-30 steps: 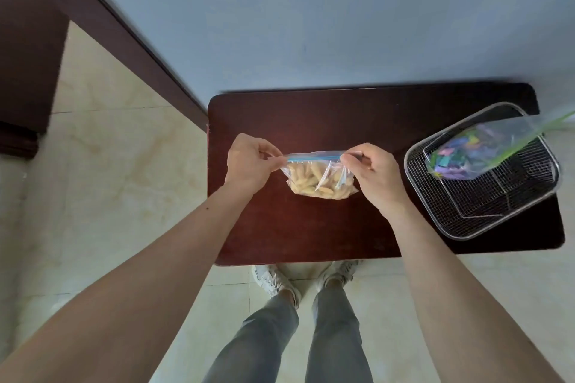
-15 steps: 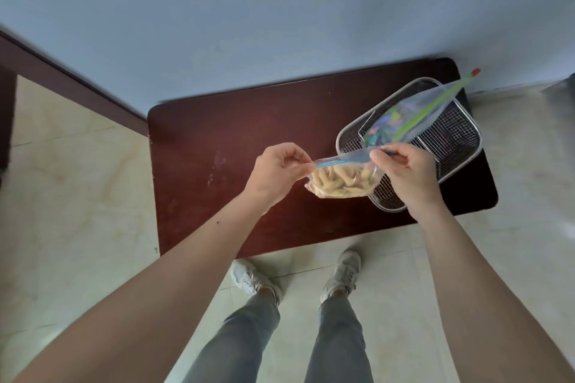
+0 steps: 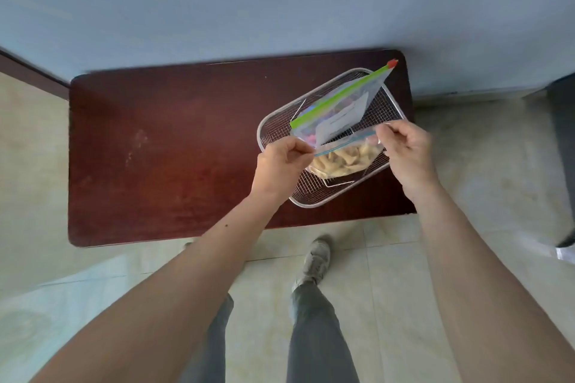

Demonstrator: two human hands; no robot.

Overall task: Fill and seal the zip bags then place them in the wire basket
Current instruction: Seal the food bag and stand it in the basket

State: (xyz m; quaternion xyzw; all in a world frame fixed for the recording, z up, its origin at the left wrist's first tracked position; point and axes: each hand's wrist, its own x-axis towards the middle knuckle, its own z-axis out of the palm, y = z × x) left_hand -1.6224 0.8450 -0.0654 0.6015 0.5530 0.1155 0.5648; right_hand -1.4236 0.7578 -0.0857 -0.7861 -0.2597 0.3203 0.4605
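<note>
Though the dark wooden table (image 3: 161, 149) is bare across its left half, everything of interest sits toward its right end. Left hand (image 3: 280, 162): thumb and forefinger pinched tight on the left corner of the pasta bag (image 3: 345, 158), right at the blue zip strip. The bag hangs between the two hands over the wire basket (image 3: 314, 196), its belly low inside the rim; whether it touches the mesh floor yet, I cannot tell. Contents look like pale dry pasta pieces, loose, so the judgement is a light to moderate load that slumps and shifts; the film is thin, soft, probably slick, and offers no stiffness except along the zip. That strip is the sensible place to hold, as here, at both ends, which keeps the mouth taut. The zip line looks closed, though blur makes that uncertain. Just behind it, leaning in the basket, stands a second bag (image 3: 345, 106) with a green slider track and a red tab, holding small coloured pieces; the pasta bag's top edge overlaps it in view. Right hand (image 3: 407, 149): fingers closed in a pinch on the bag's right corner, wrist over the basket's right rim. Lowering should be gentle; pasta can snap.
</note>
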